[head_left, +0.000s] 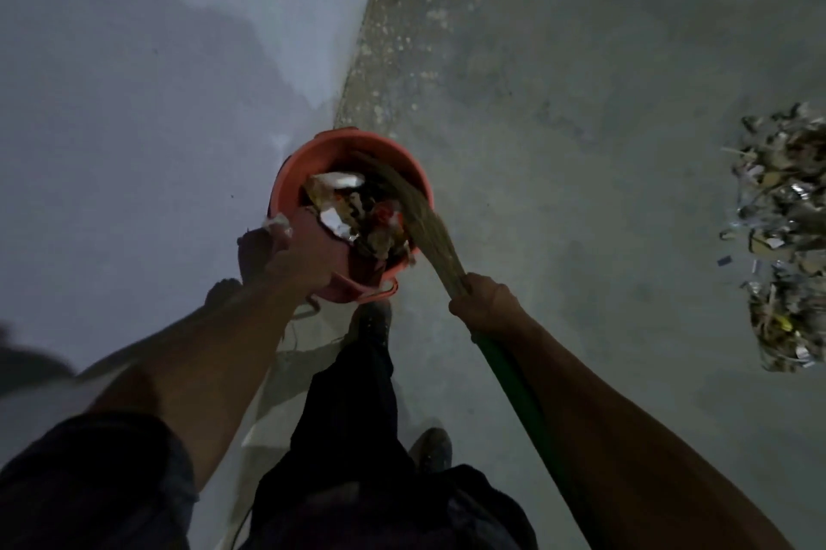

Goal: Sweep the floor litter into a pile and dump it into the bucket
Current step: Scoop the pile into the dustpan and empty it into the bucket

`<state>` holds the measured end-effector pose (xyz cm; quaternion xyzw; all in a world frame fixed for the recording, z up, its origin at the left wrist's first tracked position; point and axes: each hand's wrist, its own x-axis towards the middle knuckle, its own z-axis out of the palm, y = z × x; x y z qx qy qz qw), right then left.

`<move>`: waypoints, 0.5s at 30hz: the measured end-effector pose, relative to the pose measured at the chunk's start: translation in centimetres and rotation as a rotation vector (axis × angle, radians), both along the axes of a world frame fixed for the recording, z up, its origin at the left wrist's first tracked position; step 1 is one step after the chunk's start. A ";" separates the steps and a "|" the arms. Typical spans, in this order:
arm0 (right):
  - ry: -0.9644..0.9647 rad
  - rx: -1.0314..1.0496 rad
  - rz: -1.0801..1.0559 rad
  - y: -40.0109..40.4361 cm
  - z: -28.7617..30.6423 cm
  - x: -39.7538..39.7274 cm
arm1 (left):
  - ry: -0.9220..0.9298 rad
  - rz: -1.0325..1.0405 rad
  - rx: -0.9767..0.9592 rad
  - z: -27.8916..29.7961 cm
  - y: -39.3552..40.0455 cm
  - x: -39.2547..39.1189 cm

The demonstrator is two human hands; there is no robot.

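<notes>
The left hand grips a pink dustpan tipped over the orange bucket; the right hand clasps the grass broom, bristles raking scraps in; the litter pile lies well right of that hand; paper and foil look light and fluttery, best pushed low and slowly.

Dark short sleeve at 8 o'clock; forearms bare; dark trousers; dark, dusty shoes at 6 o'clock
</notes>
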<state>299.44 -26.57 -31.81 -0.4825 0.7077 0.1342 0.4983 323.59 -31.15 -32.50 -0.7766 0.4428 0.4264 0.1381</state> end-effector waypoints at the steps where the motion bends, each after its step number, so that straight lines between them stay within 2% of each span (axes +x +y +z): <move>1: -0.047 0.004 -0.066 1.4 0.3 -0.6 | -0.004 -0.015 -0.016 0.6 1.3 -0.5; 5: -0.215 -0.012 -0.253 6.8 2.1 -2.8 | 0.060 -0.039 -0.126 3.3 6.4 -2.7; 8: -0.266 -0.077 -0.261 10.7 3.7 -4.3 | -0.044 -0.073 -0.270 4.4 10.1 -3.4; 15: -0.293 -0.154 -0.240 16.5 6.9 -6.5 | -0.068 -0.065 -0.318 6.1 17.5 -4.5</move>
